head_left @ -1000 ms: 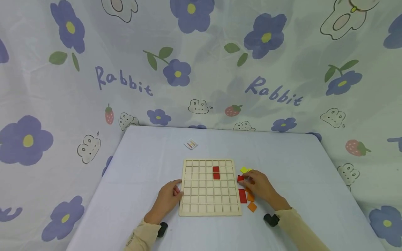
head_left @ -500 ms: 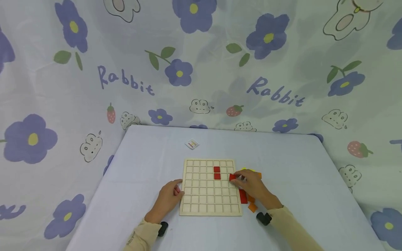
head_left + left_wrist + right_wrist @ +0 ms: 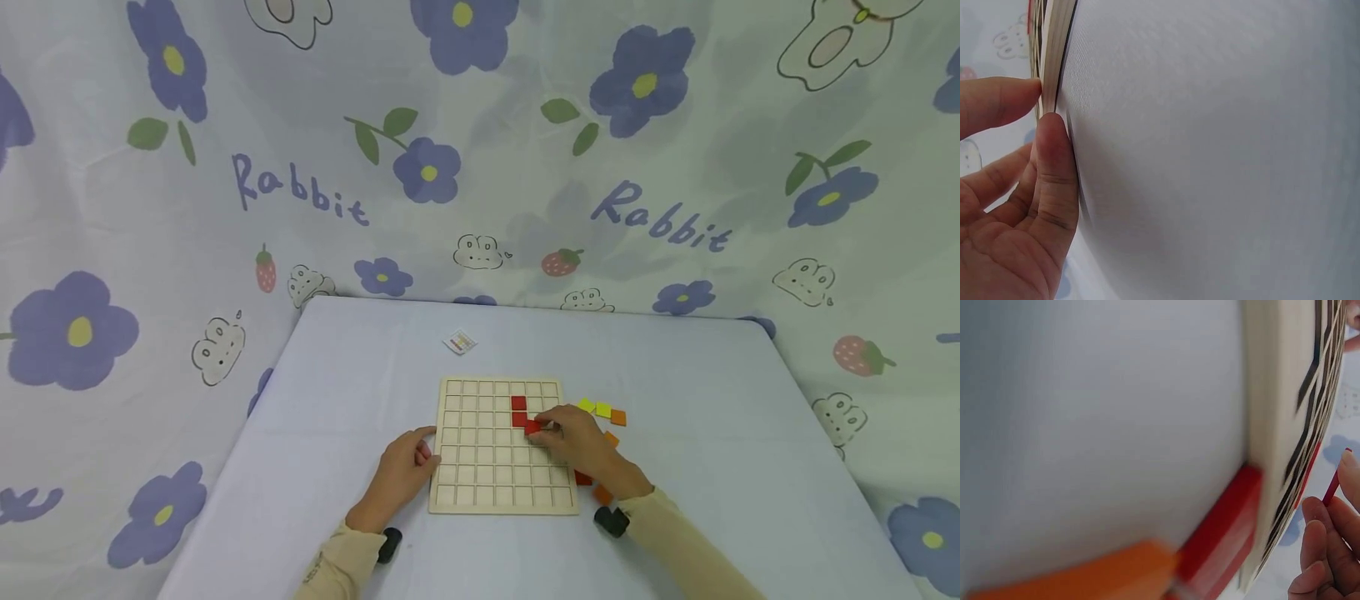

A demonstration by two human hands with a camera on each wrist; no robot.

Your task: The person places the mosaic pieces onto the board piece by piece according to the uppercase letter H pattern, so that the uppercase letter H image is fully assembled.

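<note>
A light wooden grid board (image 3: 476, 479) lies flat on the table. Two red square tiles (image 3: 519, 403) sit in its upper right cells, one above the other. Between thumb and fingertips, my right hand (image 3: 577, 437) pinches another red tile (image 3: 532, 427) over the board, just below and right of those two. The held tile (image 3: 1332, 487) appears edge-on in the right wrist view. My left hand (image 3: 402, 467) touches the board's left edge with its index fingertip and thumb. In the left wrist view, those fingertips meet the board's side (image 3: 1054, 59).
Right of the board lie yellow tiles (image 3: 603, 409), orange tiles (image 3: 618, 417) and a red piece (image 3: 583, 478) against its edge, partly covered by the right hand. A small card with a coloured pattern (image 3: 460, 342) lies behind the board. Patterned cloth (image 3: 480, 208) hangs beyond the table.
My right hand has carried the red tile leftward from the loose pieces to over the board, uncovering yellow and orange tiles. The left hand stays at the board's edge.
</note>
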